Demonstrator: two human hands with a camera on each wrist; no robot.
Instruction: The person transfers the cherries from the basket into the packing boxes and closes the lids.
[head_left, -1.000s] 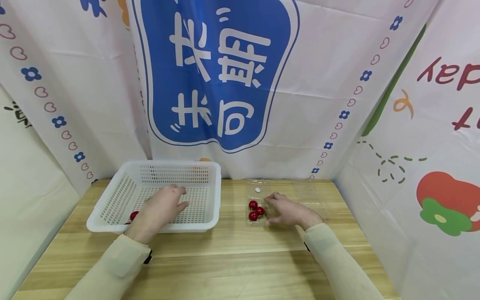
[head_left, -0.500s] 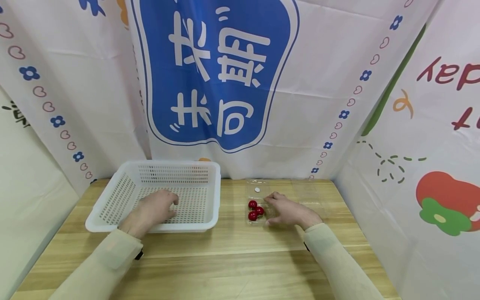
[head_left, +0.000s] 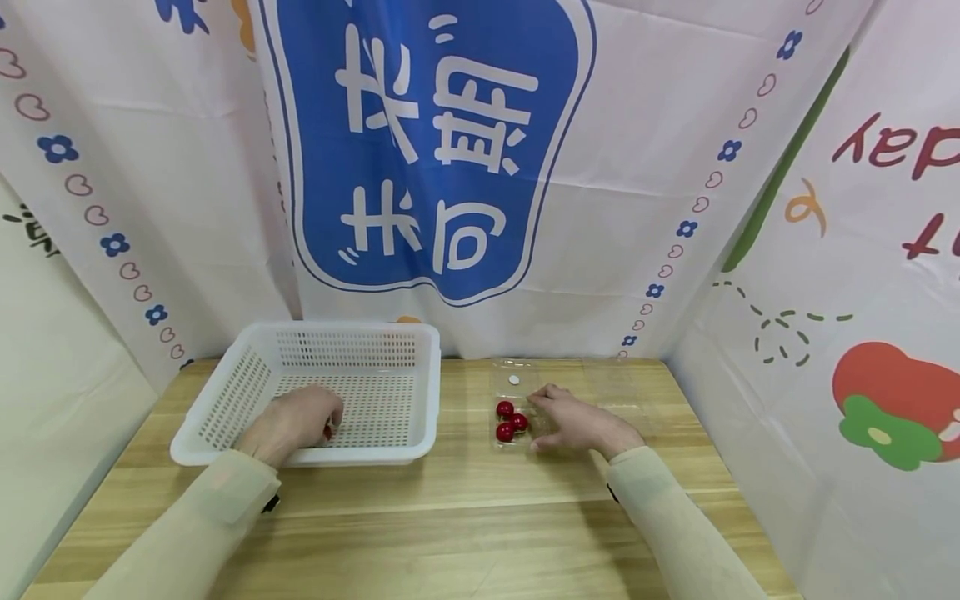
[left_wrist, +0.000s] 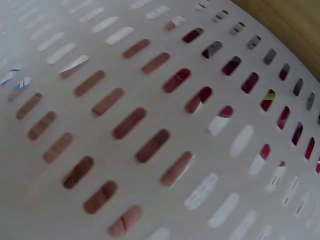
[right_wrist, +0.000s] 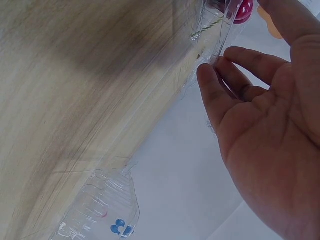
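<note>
My left hand is down inside the white slotted basket, fingers curled, with a red cherry showing at its fingertips. In the left wrist view, the basket wall covers most of the sight; bits of the hand and of red cherries appear through the slots. My right hand rests at the right side of a clear plastic box, which holds 3 red cherries. In the right wrist view, its fairly straight fingers touch the clear box wall, near a cherry and a green stem.
To the right of the box lies more clear plastic packaging, also seen as a clear tray in the right wrist view. A small white round piece sits behind the cherries. Printed cloth hangs behind and beside the wooden table.
My left hand has moved left and closer to the near side within the basket, its fingers curling, and a cherry now shows at the fingertips. The right hand stays at the clear box.
</note>
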